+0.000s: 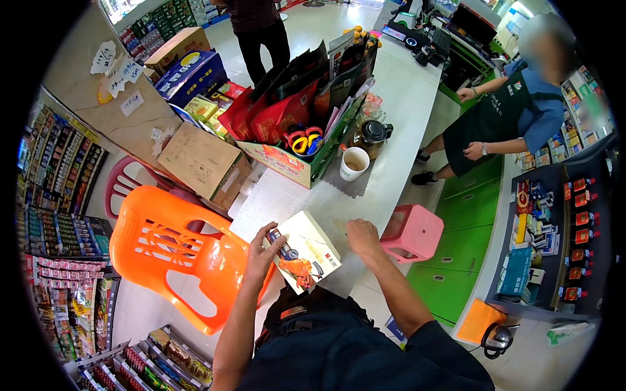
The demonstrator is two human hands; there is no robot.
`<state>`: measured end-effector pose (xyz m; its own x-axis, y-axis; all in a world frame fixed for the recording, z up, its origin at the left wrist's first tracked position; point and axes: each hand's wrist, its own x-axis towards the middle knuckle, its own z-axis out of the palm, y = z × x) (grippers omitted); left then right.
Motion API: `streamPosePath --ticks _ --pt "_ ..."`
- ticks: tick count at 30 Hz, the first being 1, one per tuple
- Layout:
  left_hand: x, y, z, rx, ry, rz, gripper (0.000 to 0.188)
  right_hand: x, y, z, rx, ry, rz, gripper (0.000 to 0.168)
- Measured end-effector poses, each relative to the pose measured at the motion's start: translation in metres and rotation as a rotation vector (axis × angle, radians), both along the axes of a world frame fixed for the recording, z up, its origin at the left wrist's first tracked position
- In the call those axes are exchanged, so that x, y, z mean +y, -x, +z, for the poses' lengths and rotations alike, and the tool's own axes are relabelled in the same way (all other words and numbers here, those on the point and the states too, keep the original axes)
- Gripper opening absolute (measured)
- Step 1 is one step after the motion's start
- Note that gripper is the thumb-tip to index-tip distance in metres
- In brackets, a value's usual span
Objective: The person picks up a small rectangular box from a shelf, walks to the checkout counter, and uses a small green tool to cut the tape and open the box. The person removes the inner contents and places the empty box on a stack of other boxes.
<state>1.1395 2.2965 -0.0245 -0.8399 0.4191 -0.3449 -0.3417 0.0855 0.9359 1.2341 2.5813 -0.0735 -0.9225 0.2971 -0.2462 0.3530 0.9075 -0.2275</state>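
A cream-coloured food carton (307,254) with printed writing and a picture of cooked meat stands tilted at the near end of the white counter (293,198). My left hand (264,250) grips its left edge, thumb across the printed face. To the right of the carton, apart from it, my right hand (363,236) is over the counter with its fingers curled. Those fingertips are turned away from me, so whether they hold anything is hidden. Farther up the counter, a paper cup (353,165) with brown liquid stands on a grey mat (336,182) beside a glass teapot (372,137).
An open display box (279,163) holds red and black bags and scissors (304,139). Cardboard cartons (203,161) sit left of it. An orange plastic chair (195,254) stands at my left, a pink stool (413,232) at right. A co-worker in an apron (494,122) stands behind the counter.
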Motion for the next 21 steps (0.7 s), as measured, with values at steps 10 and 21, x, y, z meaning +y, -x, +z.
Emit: streamPosePath --ticks 10,21 --pt "0.001 0.000 -0.002 0.023 0.024 -0.016 0.053 -0.021 0.018 -0.039 0.167 0.074 0.044 0.018" --pt "0.003 0.000 0.001 0.035 0.049 -0.004 0.053 -0.010 0.086 -0.051 0.479 0.484 -0.366 0.018"
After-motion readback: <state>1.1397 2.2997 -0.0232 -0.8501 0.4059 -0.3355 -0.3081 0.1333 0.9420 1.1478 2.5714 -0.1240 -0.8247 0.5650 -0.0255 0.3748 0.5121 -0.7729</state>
